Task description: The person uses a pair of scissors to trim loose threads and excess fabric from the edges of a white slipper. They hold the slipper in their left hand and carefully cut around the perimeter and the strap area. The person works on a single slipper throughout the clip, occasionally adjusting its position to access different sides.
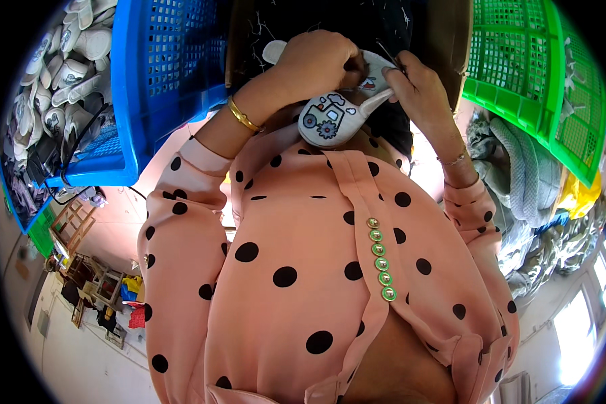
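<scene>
Both hands (316, 64) (414, 87) raised, gripping slipper (330, 118)

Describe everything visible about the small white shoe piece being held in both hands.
The white shoe piece is small, soft-looking and rounded, printed with a cartoon tractor in blue and grey beside a little cloud. It is held above the pink dotted shirt, tilted. The left hand grips its upper part; the right hand pinches its pale edge strip while holding a thin dark tool.
</scene>
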{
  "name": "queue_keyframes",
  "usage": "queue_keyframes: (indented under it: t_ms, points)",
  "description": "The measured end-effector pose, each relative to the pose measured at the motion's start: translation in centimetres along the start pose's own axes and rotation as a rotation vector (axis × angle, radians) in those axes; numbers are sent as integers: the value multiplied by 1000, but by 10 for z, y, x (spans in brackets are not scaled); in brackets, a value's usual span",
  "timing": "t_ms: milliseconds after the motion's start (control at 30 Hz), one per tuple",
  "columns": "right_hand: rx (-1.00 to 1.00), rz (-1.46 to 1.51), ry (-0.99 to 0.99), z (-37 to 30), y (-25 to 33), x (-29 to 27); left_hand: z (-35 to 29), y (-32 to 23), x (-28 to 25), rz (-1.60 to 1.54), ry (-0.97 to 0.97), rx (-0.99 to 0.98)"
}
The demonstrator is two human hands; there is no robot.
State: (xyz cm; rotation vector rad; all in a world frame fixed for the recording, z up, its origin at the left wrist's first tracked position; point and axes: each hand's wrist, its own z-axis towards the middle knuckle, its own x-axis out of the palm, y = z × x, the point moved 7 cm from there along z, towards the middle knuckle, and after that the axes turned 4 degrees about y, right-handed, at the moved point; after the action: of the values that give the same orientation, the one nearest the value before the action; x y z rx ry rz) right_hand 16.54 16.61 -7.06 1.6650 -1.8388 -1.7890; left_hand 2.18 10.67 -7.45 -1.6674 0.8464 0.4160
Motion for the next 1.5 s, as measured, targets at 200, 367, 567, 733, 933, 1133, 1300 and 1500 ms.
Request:
queue_keyframes:
  t_ms: [200,367,567,733,933,1133,1300,1500]
  points:
    - [-114,-147,25,-3,8,-10,4,-6,-9,-32,82,46]
    - [-340,-678,-80,-13,42,-38,7,-9,-11,15,98,55]
    - [-588,-903,-11,-22,80,-45,8,-14,-16,-30,182,100]
    - [-274,-580,111,-7,42,-26,0,-15,-19,-83,175,151]
    - [-21,-213,201,-4,9,-11,-19,-1,-81,-150,-408,159]
    - [-18,-160,105,-5,15,-19,-66,-64,-77,393,-480,166]
    - [-172,-214,7,-3,36,-24,-77,-76,-11,327,41,376]
    - [-43,-190,-94,-1,53,-28,-44,-58,-16,121,-1,451]
